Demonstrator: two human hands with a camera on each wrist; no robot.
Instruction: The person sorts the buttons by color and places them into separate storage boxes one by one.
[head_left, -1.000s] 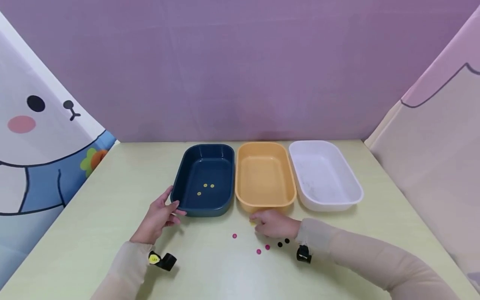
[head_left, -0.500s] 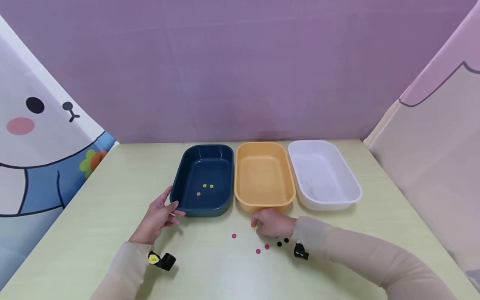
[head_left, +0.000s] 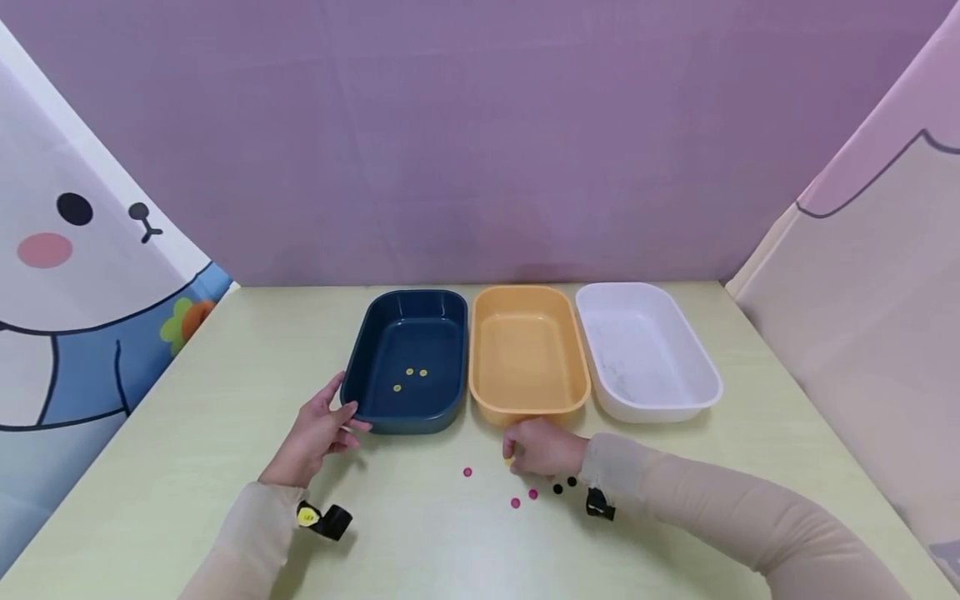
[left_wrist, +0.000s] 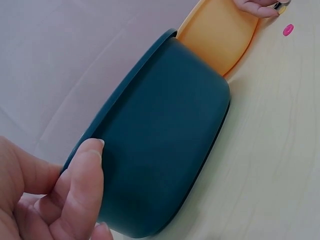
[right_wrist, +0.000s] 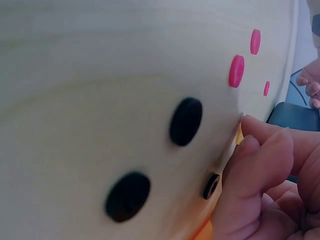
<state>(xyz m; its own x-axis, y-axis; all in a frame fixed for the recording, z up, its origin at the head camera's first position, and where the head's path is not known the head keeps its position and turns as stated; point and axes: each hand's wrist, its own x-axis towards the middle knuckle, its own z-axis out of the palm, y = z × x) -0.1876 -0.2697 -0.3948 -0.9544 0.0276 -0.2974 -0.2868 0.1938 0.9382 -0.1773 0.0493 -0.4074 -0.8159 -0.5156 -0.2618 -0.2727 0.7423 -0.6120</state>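
Note:
My left hand (head_left: 318, 433) holds the near left corner of a dark blue tray (head_left: 450, 412), thumb and fingers at its rim in the left wrist view. Several small yellow buttons (head_left: 409, 372) lie inside that tray. In front of an orange tray (head_left: 528, 408), my right hand (head_left: 546, 447) pinches another yellow button (right_wrist: 239, 136) between thumb and forefinger, low over the table. A black button (right_wrist: 211, 186) shows right beside its curled fingers in the right wrist view. Pink buttons (head_left: 533, 494) and two more black buttons (right_wrist: 186, 121) lie on the table near this hand.
A white tray (head_left: 652, 412) stands to the right of the orange one, the three trays side by side along the back of the pale table (head_left: 420, 533). A purple cloth (head_left: 480, 150) hangs behind them, with printed cloths at both sides.
My right hand has shifted slightly toward me, and the yellow button at its fingertips has come a little nearer too. The left hand stays on the dark blue tray.

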